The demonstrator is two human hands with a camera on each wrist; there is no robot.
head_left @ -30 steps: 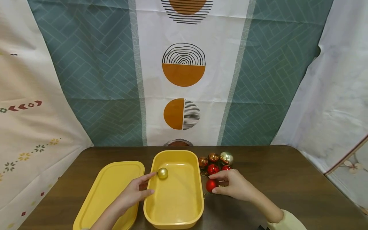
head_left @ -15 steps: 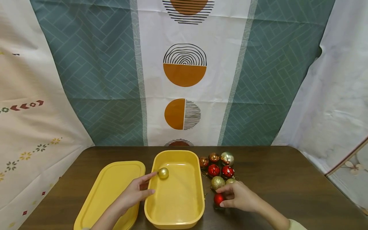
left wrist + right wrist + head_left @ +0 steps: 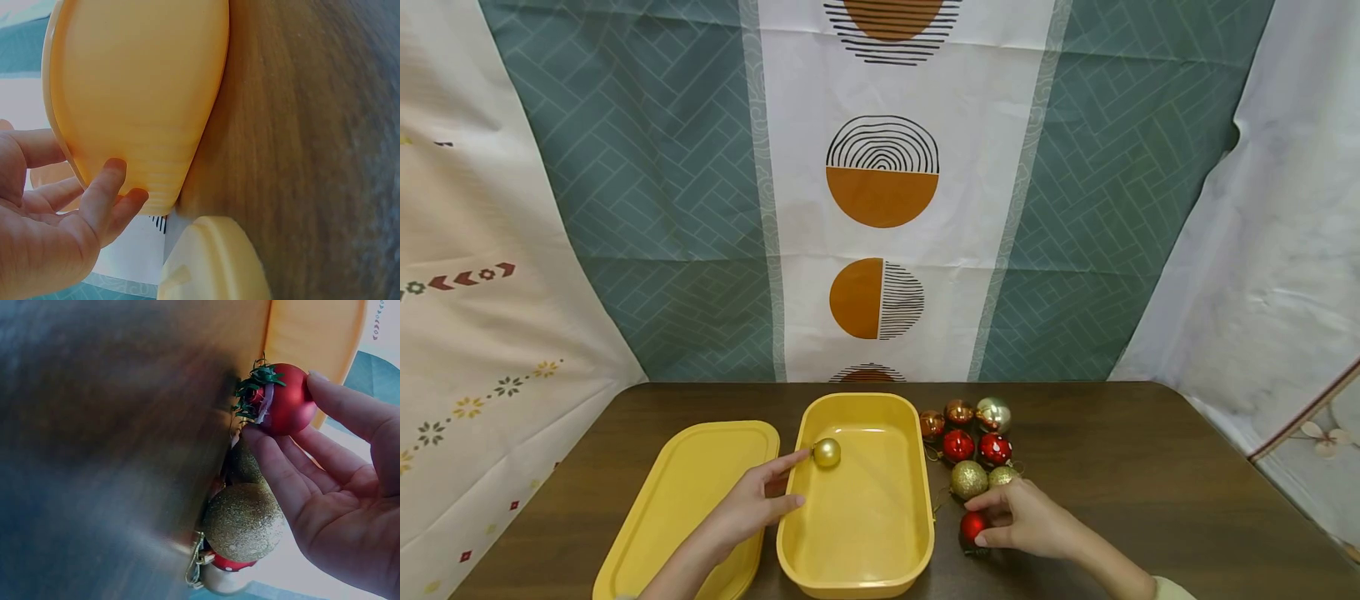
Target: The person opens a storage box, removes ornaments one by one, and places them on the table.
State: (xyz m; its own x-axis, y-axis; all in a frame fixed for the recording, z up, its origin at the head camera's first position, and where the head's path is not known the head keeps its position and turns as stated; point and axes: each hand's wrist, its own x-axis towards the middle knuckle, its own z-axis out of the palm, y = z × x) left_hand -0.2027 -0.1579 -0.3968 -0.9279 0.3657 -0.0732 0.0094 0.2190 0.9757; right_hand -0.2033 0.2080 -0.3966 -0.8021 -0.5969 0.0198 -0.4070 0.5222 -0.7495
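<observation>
My left hand (image 3: 751, 505) holds the left wall of a yellow plastic box (image 3: 857, 560), with some fingers over the rim and others against its outer side (image 3: 140, 75). A matte gold Christmas ball (image 3: 827, 452) lies inside the box near those fingertips. My right hand (image 3: 1032, 520) pinches a matte red Christmas ball (image 3: 292, 400) between thumb and fingers, low over the table right of the box. Green tinsel (image 3: 259, 380) and a pale ribbon show on its underside. Whether the red ball touches the table, I cannot tell.
Two glittery gold balls (image 3: 968, 481) lie just behind the right hand. Farther back are two shiny red balls (image 3: 957, 446), two copper ones (image 3: 958, 412) and a pale gold one (image 3: 993, 414). A yellow lid (image 3: 688, 483) lies left of the box on the dark wooden table (image 3: 1120, 467).
My right hand has brought the red ball toward the table's front and slightly right, uncovering the glittery gold balls. The left hand has stayed on the box.
</observation>
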